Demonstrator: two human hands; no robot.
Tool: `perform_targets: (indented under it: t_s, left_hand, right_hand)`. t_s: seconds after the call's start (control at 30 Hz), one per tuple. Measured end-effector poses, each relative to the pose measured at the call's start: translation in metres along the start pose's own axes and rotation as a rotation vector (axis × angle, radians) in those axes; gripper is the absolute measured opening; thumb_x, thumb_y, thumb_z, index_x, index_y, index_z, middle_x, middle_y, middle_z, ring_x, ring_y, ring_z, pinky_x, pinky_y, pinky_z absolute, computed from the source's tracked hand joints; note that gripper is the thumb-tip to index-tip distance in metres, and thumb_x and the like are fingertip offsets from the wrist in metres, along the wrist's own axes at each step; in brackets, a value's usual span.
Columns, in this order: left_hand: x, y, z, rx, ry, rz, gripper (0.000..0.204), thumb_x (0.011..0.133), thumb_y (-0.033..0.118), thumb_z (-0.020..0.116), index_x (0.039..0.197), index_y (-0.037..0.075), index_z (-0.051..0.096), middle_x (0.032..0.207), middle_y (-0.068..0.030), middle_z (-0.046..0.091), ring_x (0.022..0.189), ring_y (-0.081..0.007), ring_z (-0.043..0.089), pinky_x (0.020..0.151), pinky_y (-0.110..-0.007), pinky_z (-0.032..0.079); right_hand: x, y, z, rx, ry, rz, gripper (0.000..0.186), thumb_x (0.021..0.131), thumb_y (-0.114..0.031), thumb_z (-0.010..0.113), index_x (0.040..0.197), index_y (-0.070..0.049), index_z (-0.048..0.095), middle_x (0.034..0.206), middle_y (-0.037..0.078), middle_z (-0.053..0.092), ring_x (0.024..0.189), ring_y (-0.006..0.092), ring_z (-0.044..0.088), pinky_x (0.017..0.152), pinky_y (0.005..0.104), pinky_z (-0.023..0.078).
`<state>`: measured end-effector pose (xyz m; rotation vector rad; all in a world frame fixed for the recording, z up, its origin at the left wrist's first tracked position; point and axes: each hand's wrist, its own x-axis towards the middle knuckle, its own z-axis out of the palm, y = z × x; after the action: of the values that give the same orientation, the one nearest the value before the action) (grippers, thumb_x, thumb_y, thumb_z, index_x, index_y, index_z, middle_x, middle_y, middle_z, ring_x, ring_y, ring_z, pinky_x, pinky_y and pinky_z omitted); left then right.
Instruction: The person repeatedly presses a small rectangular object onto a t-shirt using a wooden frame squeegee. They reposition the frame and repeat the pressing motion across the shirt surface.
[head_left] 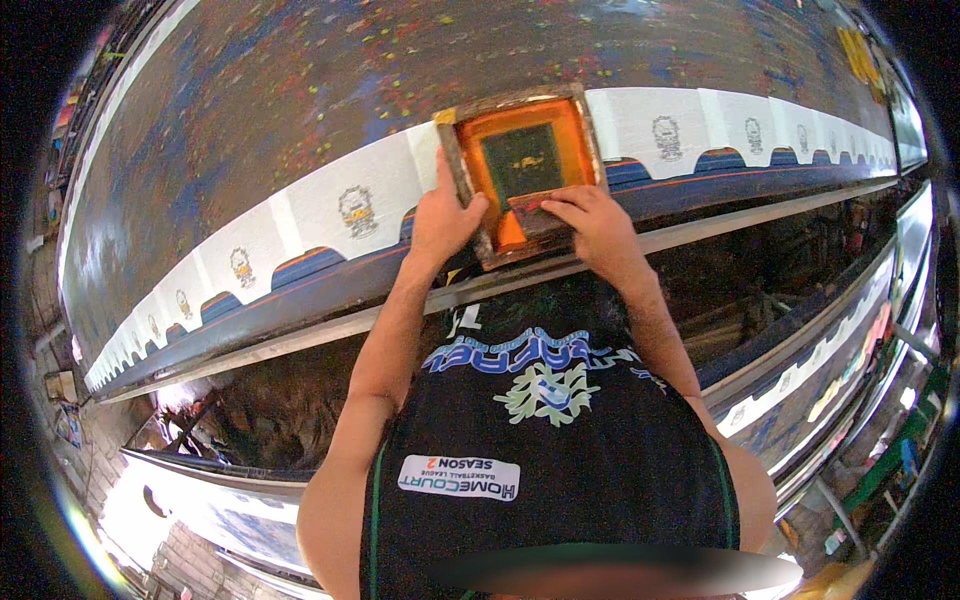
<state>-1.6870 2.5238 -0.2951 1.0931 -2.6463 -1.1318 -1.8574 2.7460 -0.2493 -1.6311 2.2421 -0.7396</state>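
Observation:
A wooden-framed mesh screen (521, 138) with orange ink around a dark center lies over a row of white fabric pieces on a long, paint-speckled table. My left hand (447, 212) grips the screen's left side, index finger along the outer edge and thumb on the frame. My right hand (596, 224) has its fingers pinched on a squeegee (532, 204) inside the screen, toward its near edge; orange ink shows beside the blade. The white pieces to the left (312, 220) and right (640, 130) bear printed emblems.
The long table (270, 90) curves across the view, with a metal rail (740, 220) along its near edge, below the screen. Behind me another table (820, 350) with white pieces runs at the right, beside metal supports (838, 510). A paved floor (120, 520) shows at lower left.

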Motion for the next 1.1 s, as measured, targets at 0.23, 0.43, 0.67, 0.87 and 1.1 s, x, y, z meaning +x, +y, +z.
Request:
perform_targets:
  t_s: [0.23,0.43,0.67,0.87,1.1]
  left_hand:
    - [0.016,0.048,0.048,-0.086,0.073,0.124,0.111,0.094,0.028,0.078,0.172,-0.008,0.008,0.071,-0.0227,0.072,0.062,-0.0425,0.072,0.059,-0.050,0.057]
    - [0.048,0.131,0.124,-0.036,0.094,0.146,0.113,0.094,0.031,0.079,0.173,-0.005,0.008,0.073,-0.0237,0.072,0.067,-0.0437,0.073,0.063,-0.052,0.057]
    - [0.067,0.177,0.171,0.000,0.042,0.048,0.111,0.094,0.034,0.078,0.173,-0.005,0.011,0.077,-0.0264,0.074,0.070,-0.0450,0.074,0.066,-0.053,0.058]
    - [0.064,0.181,0.170,-0.051,0.027,-0.023,0.106,0.093,0.032,0.078,0.174,-0.001,0.017,0.091,-0.0273,0.077,0.081,-0.0443,0.077,0.074,-0.052,0.060]
    - [0.063,0.184,0.170,-0.023,0.006,-0.092,0.103,0.093,0.030,0.080,0.174,0.003,0.021,0.109,-0.0278,0.080,0.095,-0.0425,0.080,0.085,-0.048,0.063]
  right_hand:
    - [-0.020,0.067,-0.048,-0.013,0.044,-0.056,0.049,0.082,0.006,0.064,0.127,-0.008,0.078,0.129,0.010,0.074,0.123,0.0351,0.066,0.109,0.0473,0.055]
    - [-0.055,0.154,-0.103,-0.041,0.059,-0.045,0.045,0.087,0.001,0.065,0.129,-0.010,0.077,0.131,0.009,0.074,0.123,0.0345,0.066,0.112,0.0480,0.053]
    - [-0.076,0.219,-0.132,-0.006,0.047,-0.059,0.046,0.087,-0.001,0.068,0.130,-0.012,0.076,0.130,0.006,0.073,0.121,0.0325,0.067,0.107,0.0446,0.057]
    - [-0.068,0.225,-0.134,-0.032,0.008,-0.085,0.048,0.084,-0.008,0.073,0.131,-0.012,0.075,0.121,0.007,0.074,0.112,0.0309,0.068,0.098,0.0436,0.060]
    - [-0.056,0.217,-0.135,-0.073,-0.112,-0.209,0.048,0.082,-0.009,0.075,0.130,-0.009,0.073,0.116,0.011,0.074,0.108,0.0338,0.070,0.093,0.0450,0.062]
